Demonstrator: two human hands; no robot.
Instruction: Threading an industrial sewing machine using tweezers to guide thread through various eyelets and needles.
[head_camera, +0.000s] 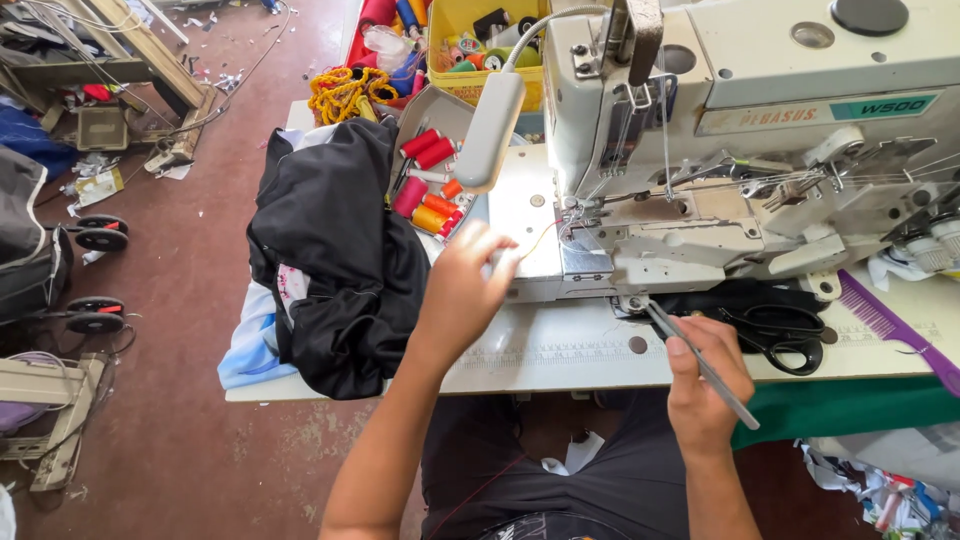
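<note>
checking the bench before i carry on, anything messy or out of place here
The black garment pile is bunched and hangs over the table's left edge. Scraps litter the floor.

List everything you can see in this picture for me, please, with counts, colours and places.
sewing machine: one, off-white, on the table at upper right
lamp: one, white, on a bent neck left of the machine
thread: one strand, yellowish, from the needle area to the left hand
tweezers: one pair, metal, in the right hand
scissors: one pair, black, on the table under the machine
comb: one, purple, right edge of the table
thread spools: several, red, pink, orange, in a grey tray
fabric pile: one, black, left end of the table
table: one, pale
left hand: pinching the thread
right hand: gripping the tweezers
</note>
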